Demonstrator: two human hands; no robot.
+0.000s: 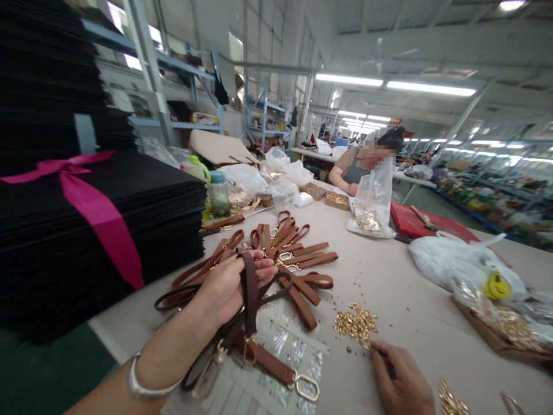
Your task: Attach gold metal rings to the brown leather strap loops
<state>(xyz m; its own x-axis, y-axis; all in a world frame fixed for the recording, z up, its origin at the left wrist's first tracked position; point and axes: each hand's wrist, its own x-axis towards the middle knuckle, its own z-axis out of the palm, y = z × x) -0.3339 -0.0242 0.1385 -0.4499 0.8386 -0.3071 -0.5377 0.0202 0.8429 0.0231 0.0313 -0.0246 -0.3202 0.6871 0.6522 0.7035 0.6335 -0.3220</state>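
My left hand (pixel 227 288) is turned palm up, with a dark brown leather strap (pixel 250 297) lying across it and hanging down. Gold clasps (pixel 249 350) dangle at the lower ends of the straps below this hand. A lighter brown strap with a gold oval ring (pixel 306 387) lies under them. Behind the hand, several tan leather straps (pixel 309 249) are fanned out in a heap. My right hand (pixel 401 377) rests on the table, its fingers drawn together at the edge of a pile of small gold metal pieces (pixel 356 324). What its fingertips hold is hidden.
Tall stacks of black sheets (pixel 164 202), tied with a pink ribbon (pixel 101 230), rise at the left. Bags of gold parts (pixel 369 213) and a cardboard box (pixel 488 334) stand on the table (pixel 384 271). Across it sits another person (pixel 345 167).
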